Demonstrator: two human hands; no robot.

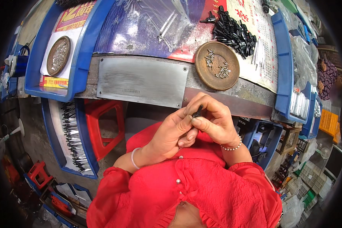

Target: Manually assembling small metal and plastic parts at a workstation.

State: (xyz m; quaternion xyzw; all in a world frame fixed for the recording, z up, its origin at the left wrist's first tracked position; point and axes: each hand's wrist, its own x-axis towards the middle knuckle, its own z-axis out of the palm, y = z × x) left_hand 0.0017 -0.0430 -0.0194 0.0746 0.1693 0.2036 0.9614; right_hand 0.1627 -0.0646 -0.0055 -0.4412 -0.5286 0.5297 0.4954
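Close to my body, just off the bench edge, my two hands meet around a small black part [197, 111]. My right hand [217, 121] pinches it between thumb and curled fingers. The fingers of my left hand [170, 133] are closed at its lower end, which they mostly hide. Beyond my hands, a round brown dish [200, 78] contains two small heaps of short metal pins. A pile of similar black parts [235, 34] lies behind that dish.
A bare metal plate [140, 81] is fixed at the bench edge. At left, a blue tray [78, 70] holds a dish of tiny silver pieces [59, 55]. Thin metal strips [167, 26] lie at the back. Another blue tray [287, 64] stands right; a red stool [98, 114] is below.
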